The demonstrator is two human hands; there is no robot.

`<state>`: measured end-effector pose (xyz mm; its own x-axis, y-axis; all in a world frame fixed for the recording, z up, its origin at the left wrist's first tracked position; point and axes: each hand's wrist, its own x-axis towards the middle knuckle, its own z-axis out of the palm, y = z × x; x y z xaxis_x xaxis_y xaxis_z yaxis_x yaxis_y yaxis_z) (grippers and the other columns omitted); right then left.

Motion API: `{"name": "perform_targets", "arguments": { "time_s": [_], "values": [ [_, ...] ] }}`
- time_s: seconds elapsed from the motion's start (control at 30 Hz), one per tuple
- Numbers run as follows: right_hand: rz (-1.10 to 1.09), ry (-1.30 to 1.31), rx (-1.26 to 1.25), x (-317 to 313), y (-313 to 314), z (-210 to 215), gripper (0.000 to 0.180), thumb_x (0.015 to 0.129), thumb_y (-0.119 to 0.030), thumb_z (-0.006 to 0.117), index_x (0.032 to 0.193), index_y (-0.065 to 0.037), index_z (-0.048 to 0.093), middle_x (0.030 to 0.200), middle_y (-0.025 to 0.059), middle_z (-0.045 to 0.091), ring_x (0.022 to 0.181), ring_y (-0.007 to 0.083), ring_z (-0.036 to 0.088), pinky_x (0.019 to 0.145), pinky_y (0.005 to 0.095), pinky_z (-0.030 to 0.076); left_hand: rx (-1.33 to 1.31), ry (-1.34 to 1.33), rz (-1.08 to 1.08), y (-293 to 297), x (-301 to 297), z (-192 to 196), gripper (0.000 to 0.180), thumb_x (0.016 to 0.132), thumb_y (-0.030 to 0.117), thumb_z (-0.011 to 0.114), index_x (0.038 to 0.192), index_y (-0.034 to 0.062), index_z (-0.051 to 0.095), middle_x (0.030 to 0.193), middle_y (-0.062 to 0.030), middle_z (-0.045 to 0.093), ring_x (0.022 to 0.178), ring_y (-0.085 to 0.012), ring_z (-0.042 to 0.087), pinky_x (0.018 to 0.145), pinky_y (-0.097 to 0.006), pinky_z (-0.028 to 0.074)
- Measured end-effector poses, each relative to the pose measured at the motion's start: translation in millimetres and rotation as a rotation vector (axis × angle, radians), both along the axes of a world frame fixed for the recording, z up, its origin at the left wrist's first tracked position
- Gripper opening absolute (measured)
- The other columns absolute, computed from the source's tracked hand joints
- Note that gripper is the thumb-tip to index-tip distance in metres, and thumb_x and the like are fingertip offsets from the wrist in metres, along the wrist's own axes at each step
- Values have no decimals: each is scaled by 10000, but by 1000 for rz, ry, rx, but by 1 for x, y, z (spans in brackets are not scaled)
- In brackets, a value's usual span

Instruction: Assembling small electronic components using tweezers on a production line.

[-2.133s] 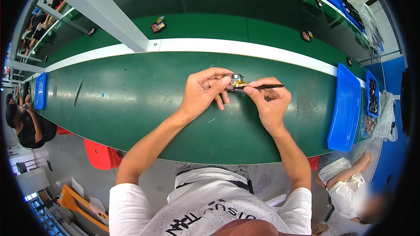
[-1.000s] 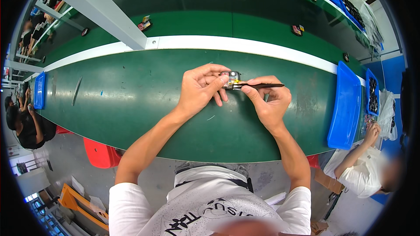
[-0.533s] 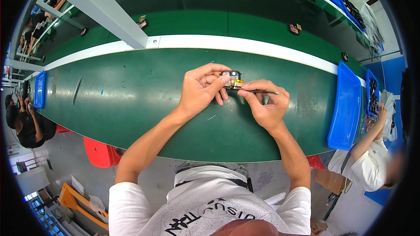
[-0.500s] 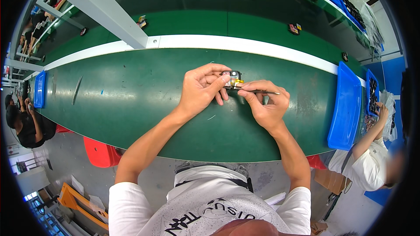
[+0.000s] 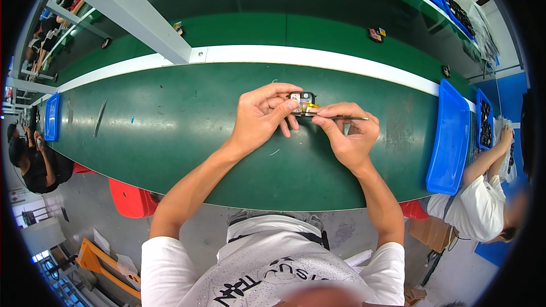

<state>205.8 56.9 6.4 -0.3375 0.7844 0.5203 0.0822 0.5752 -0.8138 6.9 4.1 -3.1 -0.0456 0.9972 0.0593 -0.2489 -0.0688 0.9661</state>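
Over the green table, my left hand [image 5: 263,115] grips a small black electronic housing [image 5: 309,98] between thumb and fingers. Its open face shows, with a white-and-red part [image 5: 295,96] and a yellow piece of film or tape [image 5: 311,106] at the lower right. My right hand [image 5: 350,136] pinches a slim dark metal tool [image 5: 352,117], apparently tweezers. The tool's tip meets the housing's lower edge beside the yellow piece; the fingers partly hide it.
Metal tweezers [image 5: 100,117] lie on the table [image 5: 187,136] at left. Blue trays [image 5: 449,136] [image 5: 52,116] stand at both ends. Beyond a white rail [image 5: 256,54], a green belt carries similar housings [image 5: 375,34]. A grey post [image 5: 131,11] rises far left. Co-workers sit at both sides.
The housings on the belt have shifted left. My right hand and its tool have moved slightly right and up. The co-worker at right has raised their arms.
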Motion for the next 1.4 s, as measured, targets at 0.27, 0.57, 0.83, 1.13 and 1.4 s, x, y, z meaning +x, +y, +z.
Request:
{"name": "perform_targets", "arguments": {
  "time_s": [0.27, 0.57, 0.83, 1.13, 1.4],
  "values": [
    [45, 25, 70, 0, -1, 5, 136, 757, 35, 836, 828, -45, 752, 849, 82, 783, 426, 37, 469, 419, 206, 335, 102, 33, 21, 0, -1, 0, 266, 979, -22, 627, 1234, -94, 646, 938, -182, 718, 678, -211, 721, 507, -264, 582],
    [72, 34, 120, -1, -3, 9, 155, 741, 71, 813, 814, -54, 754, 816, 94, 778, 458, 69, 561, 420, 208, 385, 35, -15, -33, 2, -3, -2, 245, 1001, 23, 619, 1214, -96, 642, 913, -179, 718, 643, -198, 708, 494, -266, 575],
    [88, -23, 153, -2, -3, 13, 146, 730, 71, 810, 791, -48, 752, 776, 82, 773, 622, 173, 730, 526, 253, 528, -27, -24, -42, 1, -2, -1, 223, 1002, 25, 614, 1183, -102, 645, 856, -164, 714, 618, -178, 695, 488, -263, 569],
    [68, -32, 146, -2, -4, 10, 150, 732, 65, 813, 805, -52, 752, 794, 80, 777, 645, 177, 742, 547, 261, 537, -47, 17, -47, 1, -2, 5, 244, 975, 20, 652, 1188, -97, 644, 838, -140, 715, 632, -160, 690, 515, -262, 573],
    [62, -55, 199, -3, -1, 6, 159, 743, 45, 812, 821, -80, 754, 784, 47, 768, 593, 150, 704, 496, 263, 454, -150, 41, 27, 1, 6, 9, 203, 953, -18, 664, 1137, -102, 647, 777, -116, 706, 615, -137, 679, 525, -257, 564]
  ]
}}
